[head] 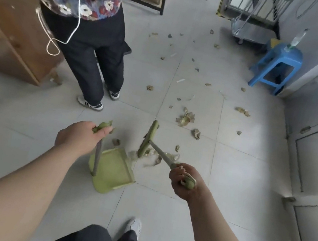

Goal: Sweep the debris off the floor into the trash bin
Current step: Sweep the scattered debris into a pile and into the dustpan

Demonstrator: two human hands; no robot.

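My left hand (pixel 81 135) grips the top of a grey pole that runs down to a green dustpan (pixel 114 174) resting on the tiled floor. My right hand (pixel 184 181) is closed around the handle of a green broom (pixel 148 137), whose head stands just right of the pan's open edge. A small pile of brownish debris (pixel 156 156) lies between the broom head and the pan. More debris scraps (pixel 186 118) are scattered over the tiles farther away. No trash bin is in view.
A person in a floral top and dark trousers (pixel 94 49) stands at the left, beside a wooden cabinet (pixel 10 30). A blue plastic stool (pixel 276 64) stands at the right wall. A metal cart (pixel 253 28) is at the back. Grey door panels (pixel 315 169) line the right side.
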